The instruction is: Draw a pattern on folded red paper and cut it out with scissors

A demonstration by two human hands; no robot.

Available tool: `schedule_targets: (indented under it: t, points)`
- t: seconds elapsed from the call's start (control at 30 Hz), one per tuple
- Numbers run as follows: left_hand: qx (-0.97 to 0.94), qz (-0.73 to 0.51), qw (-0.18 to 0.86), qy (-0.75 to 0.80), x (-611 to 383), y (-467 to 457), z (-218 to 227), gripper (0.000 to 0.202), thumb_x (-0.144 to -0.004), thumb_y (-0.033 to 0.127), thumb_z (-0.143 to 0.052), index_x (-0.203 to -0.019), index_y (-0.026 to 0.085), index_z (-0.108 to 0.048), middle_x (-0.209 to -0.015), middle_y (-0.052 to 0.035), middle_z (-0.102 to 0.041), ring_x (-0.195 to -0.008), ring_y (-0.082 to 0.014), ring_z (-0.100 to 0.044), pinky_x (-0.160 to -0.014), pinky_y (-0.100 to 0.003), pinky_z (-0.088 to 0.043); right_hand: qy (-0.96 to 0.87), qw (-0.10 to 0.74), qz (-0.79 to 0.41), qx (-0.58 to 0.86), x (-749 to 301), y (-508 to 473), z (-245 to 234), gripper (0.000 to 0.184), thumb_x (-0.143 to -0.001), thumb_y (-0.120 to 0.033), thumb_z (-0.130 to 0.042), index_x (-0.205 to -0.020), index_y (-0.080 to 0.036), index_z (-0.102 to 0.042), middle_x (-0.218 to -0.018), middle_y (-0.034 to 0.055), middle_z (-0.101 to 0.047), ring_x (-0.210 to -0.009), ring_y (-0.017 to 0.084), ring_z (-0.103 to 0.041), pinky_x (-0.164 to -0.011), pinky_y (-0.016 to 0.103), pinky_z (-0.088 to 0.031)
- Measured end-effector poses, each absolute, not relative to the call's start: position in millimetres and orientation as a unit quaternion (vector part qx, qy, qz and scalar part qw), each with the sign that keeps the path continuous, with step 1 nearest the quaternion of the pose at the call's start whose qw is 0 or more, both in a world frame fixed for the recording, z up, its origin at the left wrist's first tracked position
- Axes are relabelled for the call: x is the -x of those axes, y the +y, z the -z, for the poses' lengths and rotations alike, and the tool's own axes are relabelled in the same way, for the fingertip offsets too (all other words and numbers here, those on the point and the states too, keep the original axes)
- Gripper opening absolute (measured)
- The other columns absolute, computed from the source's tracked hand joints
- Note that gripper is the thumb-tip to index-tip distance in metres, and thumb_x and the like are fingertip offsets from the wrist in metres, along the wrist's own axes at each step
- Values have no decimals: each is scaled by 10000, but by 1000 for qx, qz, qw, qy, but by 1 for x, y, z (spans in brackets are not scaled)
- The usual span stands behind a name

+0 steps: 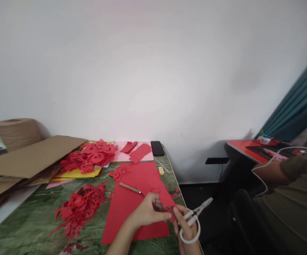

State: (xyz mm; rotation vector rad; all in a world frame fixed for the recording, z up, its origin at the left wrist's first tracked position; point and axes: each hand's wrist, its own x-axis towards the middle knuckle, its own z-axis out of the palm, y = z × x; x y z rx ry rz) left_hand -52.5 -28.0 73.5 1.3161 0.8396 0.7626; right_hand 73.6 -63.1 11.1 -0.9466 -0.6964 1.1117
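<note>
My left hand [146, 212] is closed in a pinch on a small red paper piece [166, 209] just above a large red paper sheet [132, 209] on the green table [28, 223]. My right hand [187, 226] grips white scissors [194, 217], blades pointing up and right past the table's edge, and its fingertips also touch the red piece. Both hands meet near the table's right front corner.
Heaps of red paper cutouts [79, 209] [92, 156] lie left and behind. A craft knife [129, 187], pink sheet [121, 156], black phone [157, 148], cardboard [31, 156] and twine spool [16, 131] occupy the table. Another person's sleeve [289, 198] is at right, by a red desk [245, 147].
</note>
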Motion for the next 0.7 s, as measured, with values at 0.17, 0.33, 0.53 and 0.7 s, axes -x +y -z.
schedule_targets:
  t: [0.17,0.33,0.53,0.7]
  points:
    - [-592,-335,659,322,52,-31,-85,224,-616,327,-702,-704,156,-587,-614,1,-633,-596,-146,-582,-604,-252,-446,-305,684,-519,412,-68,-64,-15,326,-580,-437,-700,-647,-132,-605,-335,-54,-472,-219,36,-323,-250,142,-185]
    - [-576,-328,668,338,54,-30,-86,220,-607,316,-708,-711,156,-600,-591,12,-625,-583,-142,-576,-585,-239,-440,-324,672,-516,420,-70,-62,-7,347,-574,-456,-696,-662,-133,-603,-367,-26,-531,-207,44,-338,-243,147,-183]
    - [-574,-340,672,322,50,-26,-80,241,-659,389,-659,-653,150,-633,-573,-11,-641,-534,-142,-578,-551,-240,-440,-368,654,-432,500,-70,-66,-10,392,-666,-477,-619,-820,-117,-630,-302,-61,-445,-239,75,-359,-273,180,-254]
    - [-549,-413,626,368,50,-20,-76,246,-637,388,-684,-600,151,-632,-565,-26,-668,-529,-148,-596,-550,-236,-440,-432,607,-448,495,-69,-66,-9,434,-723,-502,-540,-860,-97,-619,-282,-52,-448,-234,94,-377,-295,201,-285]
